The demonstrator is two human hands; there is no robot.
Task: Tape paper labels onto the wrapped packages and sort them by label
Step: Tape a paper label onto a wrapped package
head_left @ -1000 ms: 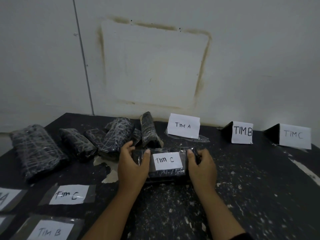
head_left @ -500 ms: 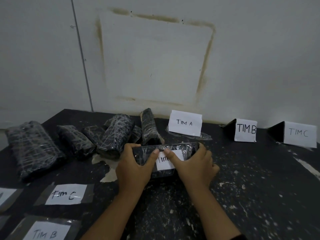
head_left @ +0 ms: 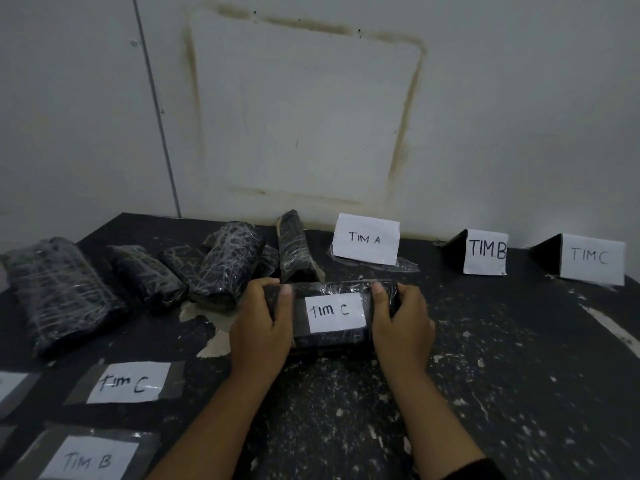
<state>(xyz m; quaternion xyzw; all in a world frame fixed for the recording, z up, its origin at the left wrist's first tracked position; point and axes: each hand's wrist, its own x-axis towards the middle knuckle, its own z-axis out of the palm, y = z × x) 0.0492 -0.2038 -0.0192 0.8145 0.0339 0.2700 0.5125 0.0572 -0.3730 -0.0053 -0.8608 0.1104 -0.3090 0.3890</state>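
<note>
A black wrapped package lies on the dark table in front of me, with a white paper label reading "TIM C" taped on its top. My left hand grips its left end, thumb on top. Its right end is gripped by my right hand, thumb also on top. Several unlabelled wrapped packages lie in a row at the back left. Loose taped labels lie at the near left: "TIM C" and "TIM B".
Three standing signs line the back edge by the wall: "TIM A", "TIM B" and "TIM C". The black table is speckled with white chips. Part of another label shows at the left edge.
My right hand slid from over the label back to the package's right end, uncovering "TIM C". The left hand stays on the left end.
</note>
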